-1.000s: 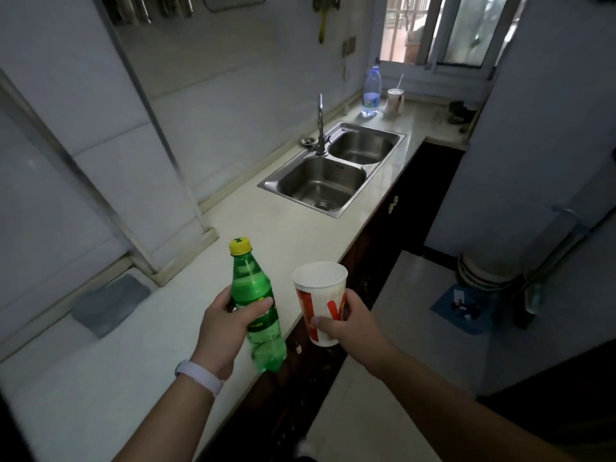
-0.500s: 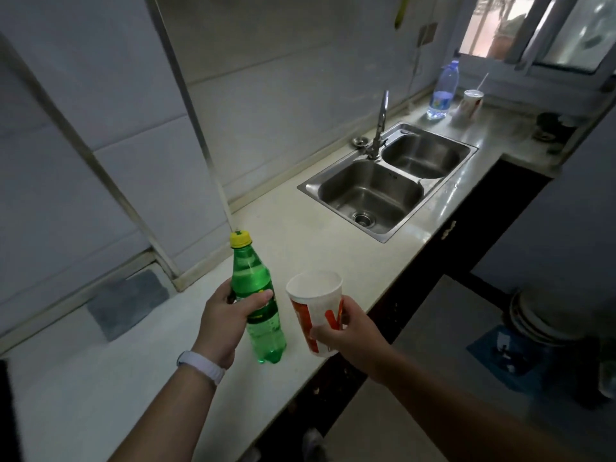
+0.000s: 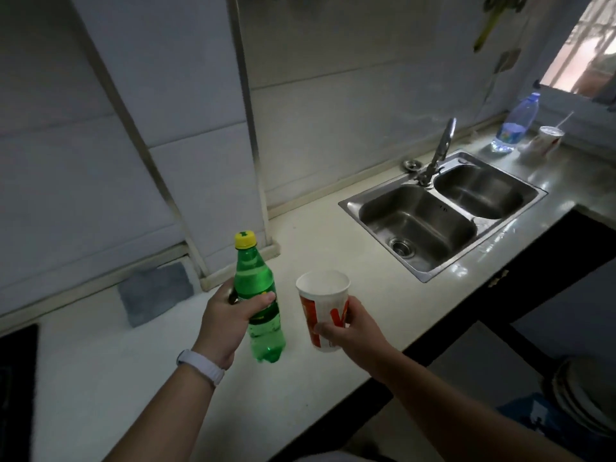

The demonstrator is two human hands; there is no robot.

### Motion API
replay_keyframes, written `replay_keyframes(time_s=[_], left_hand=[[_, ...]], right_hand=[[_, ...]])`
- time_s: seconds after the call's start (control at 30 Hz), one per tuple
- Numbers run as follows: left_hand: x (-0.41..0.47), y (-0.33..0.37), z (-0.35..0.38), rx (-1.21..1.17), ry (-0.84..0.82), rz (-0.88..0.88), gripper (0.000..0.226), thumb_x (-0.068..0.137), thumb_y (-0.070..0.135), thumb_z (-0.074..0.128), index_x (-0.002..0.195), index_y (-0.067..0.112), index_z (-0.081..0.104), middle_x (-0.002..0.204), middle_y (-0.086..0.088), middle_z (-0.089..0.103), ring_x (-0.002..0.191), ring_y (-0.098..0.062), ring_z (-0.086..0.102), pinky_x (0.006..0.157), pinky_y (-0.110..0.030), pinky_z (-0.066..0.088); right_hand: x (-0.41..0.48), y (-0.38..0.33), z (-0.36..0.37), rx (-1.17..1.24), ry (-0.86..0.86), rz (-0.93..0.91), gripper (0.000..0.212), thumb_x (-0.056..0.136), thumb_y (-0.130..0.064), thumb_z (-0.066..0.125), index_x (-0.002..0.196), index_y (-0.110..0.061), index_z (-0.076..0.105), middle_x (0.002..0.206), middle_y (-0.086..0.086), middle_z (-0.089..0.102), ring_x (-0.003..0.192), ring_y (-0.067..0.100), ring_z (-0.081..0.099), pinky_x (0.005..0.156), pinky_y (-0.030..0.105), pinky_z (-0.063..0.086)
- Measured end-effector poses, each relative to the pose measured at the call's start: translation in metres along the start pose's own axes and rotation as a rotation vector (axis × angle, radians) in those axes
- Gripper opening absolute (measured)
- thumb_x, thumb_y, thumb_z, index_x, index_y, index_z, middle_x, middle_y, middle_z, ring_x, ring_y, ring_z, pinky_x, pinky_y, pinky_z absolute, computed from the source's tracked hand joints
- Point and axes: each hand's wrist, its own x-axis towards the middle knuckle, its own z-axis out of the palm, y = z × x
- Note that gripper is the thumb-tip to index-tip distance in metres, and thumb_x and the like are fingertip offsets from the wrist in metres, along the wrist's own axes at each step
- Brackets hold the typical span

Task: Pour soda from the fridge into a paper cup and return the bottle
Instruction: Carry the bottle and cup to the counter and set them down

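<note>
The left hand (image 3: pixel 230 323) is wrapping around the green bottle (image 3: pixel 253 278) and hiding most of its label, so the words are not showing. The right hand (image 3: pixel 353 331) is covering part of the red print on the paper cup (image 3: pixel 321 291). Whether anything is sitting inside the cup is hard to tell. So is whether the bottle's bottom is touching the desk (image 3: pixel 133 378). At 9 o'clock the picture's edge is cutting off a black thing (image 3: pixel 16 378). At 2 o'clock the window (image 3: pixel 580 61) is running out of view, and the far bottle (image 3: pixel 515 126) and far cup (image 3: pixel 546 140) under it are looking blurry. At 4 o'clock the edge is cutting off a round stack (image 3: pixel 583 395).
</note>
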Motion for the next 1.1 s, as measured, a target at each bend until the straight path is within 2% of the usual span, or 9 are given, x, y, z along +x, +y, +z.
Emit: replay_keyframes(time_s=[0.17, 0.3, 0.53, 0.6, 0.7, 0.77, 0.83, 0.97, 1.1], left_hand=[[-0.005, -0.008, -0.020, -0.028, 0.169, -0.064, 0.057, 0.044, 0.037, 0.088, 0.097, 0.020, 0.075, 0.096, -0.003, 0.077, 0.095, -0.028, 0.071, 0.083, -0.040, 0.056], [-0.004, -0.008, -0.027, -0.014, 0.283, -0.090, 0.045, 0.053, 0.026, 0.087, 0.096, 0.020, 0.074, 0.093, -0.001, 0.077, 0.092, -0.025, 0.071, 0.079, -0.036, 0.054], [0.007, -0.005, -0.021, 0.020, 0.457, -0.139, 0.039, 0.058, 0.023, 0.087, 0.095, 0.021, 0.073, 0.089, 0.003, 0.077, 0.083, -0.014, 0.071, 0.071, -0.028, 0.052], [0.012, -0.011, -0.019, 0.043, 0.488, -0.154, 0.034, 0.066, 0.014, 0.089, 0.095, 0.022, 0.073, 0.088, 0.004, 0.076, 0.081, -0.011, 0.071, 0.070, -0.025, 0.051], [0.019, -0.017, -0.017, 0.101, 0.521, -0.181, 0.033, 0.071, 0.007, 0.086, 0.097, 0.020, 0.072, 0.089, 0.004, 0.076, 0.079, -0.008, 0.070, 0.070, -0.024, 0.051], [0.021, -0.020, -0.015, 0.132, 0.542, -0.194, 0.034, 0.071, 0.006, 0.086, 0.097, 0.021, 0.071, 0.089, 0.005, 0.076, 0.077, -0.005, 0.070, 0.071, -0.024, 0.051], [0.022, -0.023, -0.013, 0.144, 0.575, -0.203, 0.033, 0.071, 0.006, 0.086, 0.095, 0.024, 0.072, 0.088, 0.005, 0.076, 0.078, -0.005, 0.070, 0.071, -0.024, 0.051], [0.021, -0.033, -0.011, 0.115, 0.634, -0.224, 0.031, 0.072, 0.005, 0.085, 0.094, 0.023, 0.072, 0.090, 0.002, 0.076, 0.086, -0.015, 0.070, 0.075, -0.029, 0.052], [0.016, -0.040, -0.008, 0.092, 0.664, -0.243, 0.031, 0.072, 0.005, 0.084, 0.094, 0.023, 0.072, 0.089, 0.003, 0.077, 0.084, -0.014, 0.070, 0.074, -0.028, 0.051]], right_hand=[[0.035, 0.000, 0.013, -0.022, -0.074, -0.003, 0.055, 0.077, -0.018, 0.081, 0.122, -0.022, 0.050, 0.112, -0.003, 0.065, 0.103, 0.014, 0.063, 0.085, 0.032, 0.055], [0.066, 0.004, 0.020, -0.048, -0.173, 0.001, 0.058, 0.078, -0.019, 0.081, 0.125, -0.023, 0.048, 0.115, -0.003, 0.064, 0.105, 0.015, 0.063, 0.087, 0.033, 0.054], [0.120, 0.012, 0.019, -0.168, -0.300, 0.018, 0.065, 0.075, -0.021, 0.083, 0.128, -0.023, 0.046, 0.117, -0.005, 0.062, 0.108, 0.018, 0.061, 0.094, 0.039, 0.053], [0.132, 0.017, 0.018, -0.206, -0.325, 0.021, 0.066, 0.072, -0.020, 0.084, 0.126, -0.024, 0.046, 0.116, -0.006, 0.062, 0.107, 0.017, 0.061, 0.091, 0.034, 0.052], [0.145, 0.021, 0.016, -0.234, -0.377, 0.010, 0.068, 0.071, -0.013, 0.084, 0.123, -0.025, 0.042, 0.112, -0.010, 0.059, 0.098, 0.005, 0.059, 0.070, 0.012, 0.048], [0.153, 0.027, 0.015, -0.230, -0.400, 0.011, 0.071, 0.071, -0.011, 0.086, 0.125, -0.022, 0.041, 0.112, -0.012, 0.059, 0.093, -0.001, 0.059, 0.063, 0.008, 0.048], [0.160, 0.032, 0.018, -0.252, -0.392, -0.003, 0.075, 0.067, -0.019, 0.089, 0.126, -0.024, 0.042, 0.115, -0.010, 0.062, 0.097, 0.002, 0.063, 0.070, 0.015, 0.053], [0.172, 0.049, 0.019, -0.330, -0.430, -0.057, 0.079, 0.060, -0.032, 0.087, 0.123, -0.035, 0.039, 0.116, -0.011, 0.062, 0.104, 0.012, 0.064, 0.086, 0.041, 0.057], [0.173, 0.055, 0.022, -0.371, -0.438, -0.099, 0.078, 0.066, -0.014, 0.087, 0.123, -0.029, 0.037, 0.114, -0.008, 0.060, 0.102, 0.015, 0.062, 0.084, 0.035, 0.051]])
